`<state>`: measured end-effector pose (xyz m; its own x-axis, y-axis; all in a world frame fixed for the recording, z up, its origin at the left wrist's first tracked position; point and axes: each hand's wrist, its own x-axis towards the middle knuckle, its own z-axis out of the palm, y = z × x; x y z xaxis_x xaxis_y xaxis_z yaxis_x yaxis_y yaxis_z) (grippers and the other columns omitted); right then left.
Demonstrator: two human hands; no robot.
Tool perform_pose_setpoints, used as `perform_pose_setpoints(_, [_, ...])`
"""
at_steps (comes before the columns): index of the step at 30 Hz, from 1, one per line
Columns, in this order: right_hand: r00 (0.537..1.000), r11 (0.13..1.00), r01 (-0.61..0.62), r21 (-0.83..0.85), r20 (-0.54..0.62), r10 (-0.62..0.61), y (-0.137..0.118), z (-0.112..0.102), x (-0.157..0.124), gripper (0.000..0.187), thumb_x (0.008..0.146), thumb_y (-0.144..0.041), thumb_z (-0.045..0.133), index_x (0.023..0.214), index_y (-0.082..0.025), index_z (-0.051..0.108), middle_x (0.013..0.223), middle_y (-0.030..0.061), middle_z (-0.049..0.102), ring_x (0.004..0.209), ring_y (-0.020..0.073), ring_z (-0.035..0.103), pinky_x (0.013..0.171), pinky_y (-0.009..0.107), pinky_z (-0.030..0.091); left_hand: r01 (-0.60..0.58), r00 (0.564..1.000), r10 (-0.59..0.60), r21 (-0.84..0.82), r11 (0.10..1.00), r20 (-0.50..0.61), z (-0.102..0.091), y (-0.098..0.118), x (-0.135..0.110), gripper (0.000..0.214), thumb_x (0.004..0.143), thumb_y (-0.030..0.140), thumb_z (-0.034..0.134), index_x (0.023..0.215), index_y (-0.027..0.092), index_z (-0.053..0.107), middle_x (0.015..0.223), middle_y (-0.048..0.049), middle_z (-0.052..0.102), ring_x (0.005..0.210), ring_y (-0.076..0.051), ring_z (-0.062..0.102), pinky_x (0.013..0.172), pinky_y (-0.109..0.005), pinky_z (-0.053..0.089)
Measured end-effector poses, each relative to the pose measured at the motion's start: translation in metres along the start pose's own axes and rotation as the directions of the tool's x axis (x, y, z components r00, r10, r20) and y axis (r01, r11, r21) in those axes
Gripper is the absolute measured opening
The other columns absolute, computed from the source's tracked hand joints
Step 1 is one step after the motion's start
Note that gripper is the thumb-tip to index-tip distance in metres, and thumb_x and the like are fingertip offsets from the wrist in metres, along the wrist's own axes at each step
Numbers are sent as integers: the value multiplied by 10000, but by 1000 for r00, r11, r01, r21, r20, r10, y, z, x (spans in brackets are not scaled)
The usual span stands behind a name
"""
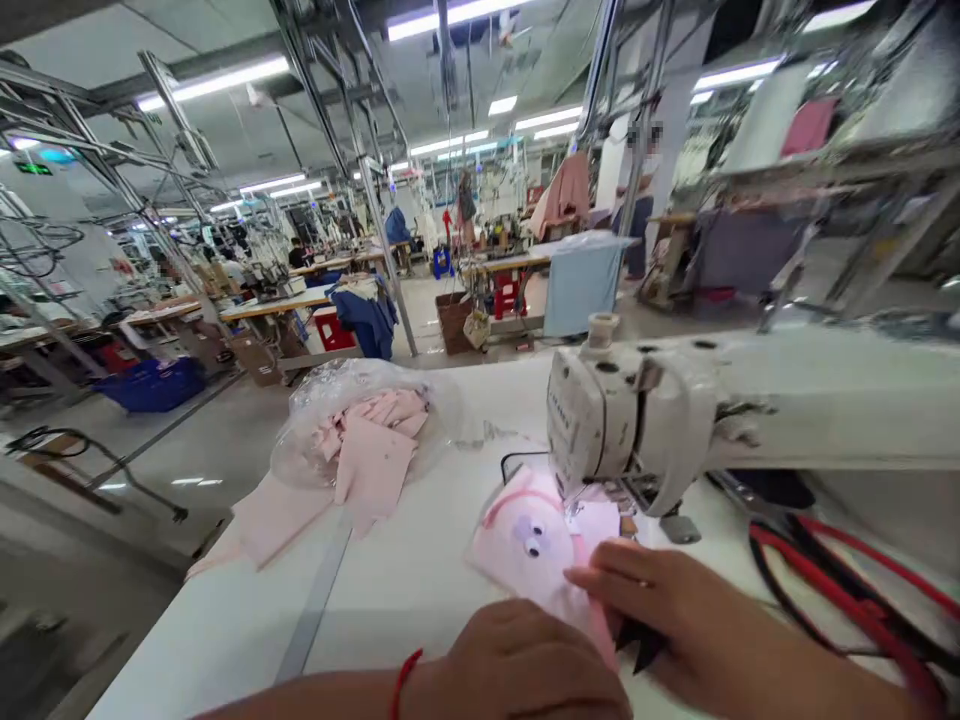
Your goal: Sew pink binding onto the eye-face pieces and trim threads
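Note:
A small pink fabric piece with two sewn eyes lies on the white table under the head of a white sewing machine. My left hand, with a red string at the wrist, rests closed on the near edge of the piece. My right hand lies on its right side with fingers stretched toward the needle. Something dark sits beneath the right palm; I cannot make out what it is.
A clear plastic bag of pink cut pieces lies at the left of the white table, with loose pink pieces beside it. Red and black cables run at the right. Rows of sewing stations and other people fill the hall behind.

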<state>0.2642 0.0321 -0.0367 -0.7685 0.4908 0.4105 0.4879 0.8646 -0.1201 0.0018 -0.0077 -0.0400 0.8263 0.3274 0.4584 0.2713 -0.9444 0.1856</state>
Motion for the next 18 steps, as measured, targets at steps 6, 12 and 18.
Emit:
perform_pose_setpoints(6, [970, 977, 83, -197, -208, -125, -1, 10, -6, 621, 652, 70, 475, 1158, -209, 704, 1061, 60, 804, 925, 236, 759, 745, 340, 623, -97, 980, 94, -8, 995, -176, -18, -1, 9, 163, 1101, 270, 561, 1193, 216, 685, 1169, -40, 843, 1111, -161, 782, 1098, -299, 574])
perform_pose_setpoints(12, [982, 957, 60, -282, -155, -108, -13, 9, -7, 506, 694, 61, 500, 1074, -196, 714, 1000, 43, 810, 797, 238, 734, 679, 394, 641, 231, 965, -234, -41, 972, -121, -28, -28, 14, 318, 1079, 213, 502, 1358, 137, 633, 1395, -176, 736, 1332, -265, 690, 1156, -448, 587])
perform_pose_setpoints(18, [972, 954, 88, -286, -183, -145, -11, 1, -2, 558, 651, 74, 481, 1087, -203, 693, 1052, 34, 836, 905, 227, 766, 730, 368, 655, 314, 949, -309, -68, 947, 65, -23, -33, 10, 394, 1106, 268, 498, 1442, 95, 609, 1522, -187, 672, 1421, -301, 645, 1215, -475, 556])
